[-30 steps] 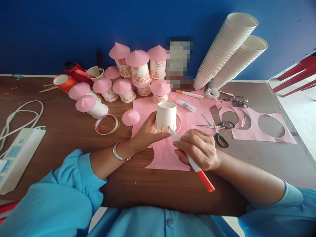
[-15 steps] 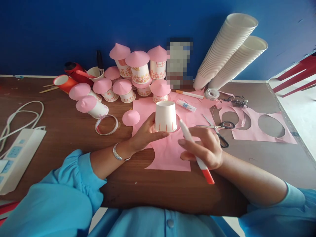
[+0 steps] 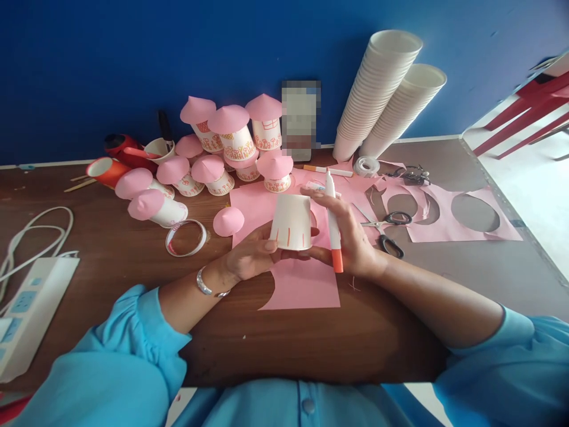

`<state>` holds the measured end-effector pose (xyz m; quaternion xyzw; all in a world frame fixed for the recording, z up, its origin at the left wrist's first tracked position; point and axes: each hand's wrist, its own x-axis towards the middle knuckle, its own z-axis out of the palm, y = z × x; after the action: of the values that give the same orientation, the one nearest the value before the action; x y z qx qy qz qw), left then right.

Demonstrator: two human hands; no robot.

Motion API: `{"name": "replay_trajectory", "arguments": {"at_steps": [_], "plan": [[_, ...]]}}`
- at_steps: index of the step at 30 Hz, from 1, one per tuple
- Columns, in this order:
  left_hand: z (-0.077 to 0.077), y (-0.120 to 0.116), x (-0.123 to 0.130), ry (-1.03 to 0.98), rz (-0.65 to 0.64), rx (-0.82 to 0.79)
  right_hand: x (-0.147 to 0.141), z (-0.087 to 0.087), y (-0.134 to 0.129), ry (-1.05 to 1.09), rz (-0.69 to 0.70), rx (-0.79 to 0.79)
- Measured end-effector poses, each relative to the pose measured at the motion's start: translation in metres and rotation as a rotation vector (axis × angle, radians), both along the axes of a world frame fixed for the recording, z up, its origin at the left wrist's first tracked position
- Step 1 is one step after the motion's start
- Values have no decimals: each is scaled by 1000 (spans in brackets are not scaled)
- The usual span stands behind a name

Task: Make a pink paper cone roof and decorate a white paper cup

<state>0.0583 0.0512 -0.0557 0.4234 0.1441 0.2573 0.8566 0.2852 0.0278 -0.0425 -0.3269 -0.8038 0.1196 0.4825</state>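
An upturned white paper cup [image 3: 292, 220] with orange strokes near its rim stands on a pink paper sheet [image 3: 300, 284]. My left hand [image 3: 251, 256] grips its near left side. My right hand [image 3: 349, 237] holds a white marker with an orange cap [image 3: 332, 222], tip pointing up, and its fingers also touch the cup's right side. A loose pink paper cone [image 3: 228, 220] lies just left of the cup.
Several decorated cups with pink cone roofs [image 3: 231, 142] crowd the back. Two leaning stacks of white cups [image 3: 386, 95] rest against the blue wall. Scissors [image 3: 386, 228], tape rolls [image 3: 186, 238], a glue stick [image 3: 316, 187], cut pink paper [image 3: 462, 216] and a power strip [image 3: 31, 308] lie around.
My right hand lifted the marker off the cup, turned it tip up and came in against the cup's right side. The view shifted a little to the right.
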Motion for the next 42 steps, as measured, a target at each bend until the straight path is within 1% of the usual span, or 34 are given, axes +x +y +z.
{"name": "replay_trajectory", "arguments": {"at_steps": [2, 5, 7, 9, 12, 16, 18, 22, 24, 32, 42], "plan": [[-4, 0, 1, 3, 32, 58, 0, 0, -2, -26, -32, 29], [-8, -2, 3, 46, 155, 162, -1, -1, -4, -101, -123, 81], [-9, -4, 5, 120, 221, 197, -2, -2, -6, -159, -148, 110], [-7, -5, 5, 175, 220, 188, -3, -1, -7, -192, -146, 137], [-2, -6, 5, 158, 206, 146, -2, 3, -9, -173, -126, 197], [3, -5, 8, 138, 264, 95, 0, 12, -17, -108, -161, 342], [4, -5, 9, 147, 298, 89, -1, 16, -23, -115, -120, 366], [1, -5, 9, 165, 354, 113, -7, 21, -32, -194, 48, 446], [-2, -4, 9, 169, 359, 126, -9, 22, -33, -228, 65, 476], [-3, -3, 9, 193, 339, 160, -8, 22, -32, -238, -6, 465], [-1, -4, 9, 222, 351, 193, -8, 21, -32, -255, -22, 454]]}}
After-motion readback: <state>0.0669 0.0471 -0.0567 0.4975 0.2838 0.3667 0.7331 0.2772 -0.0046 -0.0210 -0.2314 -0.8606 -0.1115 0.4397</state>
